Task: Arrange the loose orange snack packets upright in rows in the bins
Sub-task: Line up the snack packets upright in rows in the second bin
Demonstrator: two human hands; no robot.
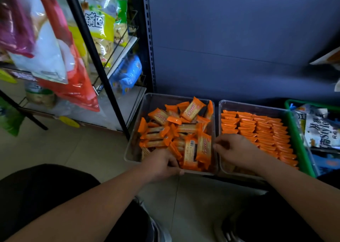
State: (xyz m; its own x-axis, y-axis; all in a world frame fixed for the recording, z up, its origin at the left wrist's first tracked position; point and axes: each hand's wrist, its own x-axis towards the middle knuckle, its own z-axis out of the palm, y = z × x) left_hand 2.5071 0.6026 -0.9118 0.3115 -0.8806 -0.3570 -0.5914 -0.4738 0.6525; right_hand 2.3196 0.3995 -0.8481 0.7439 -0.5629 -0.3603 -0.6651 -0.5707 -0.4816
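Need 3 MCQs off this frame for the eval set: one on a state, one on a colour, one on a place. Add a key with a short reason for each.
1. The loose packets in the left bin are:
A) in a jumbled pile
B) in upright rows
C) stacked flat in one column

2. The basket to the right of the two clear bins is:
A) red
B) green
C) yellow

3. The neat rows of packets sit in:
A) the left bin
B) the basket
C) the right bin

Key:
1 A: the loose packets lie crossed at all angles, some flat and some on end.
2 B: the basket's rim and wall are green.
3 C: tight orange rows fill the right bin from its far wall toward the near side.
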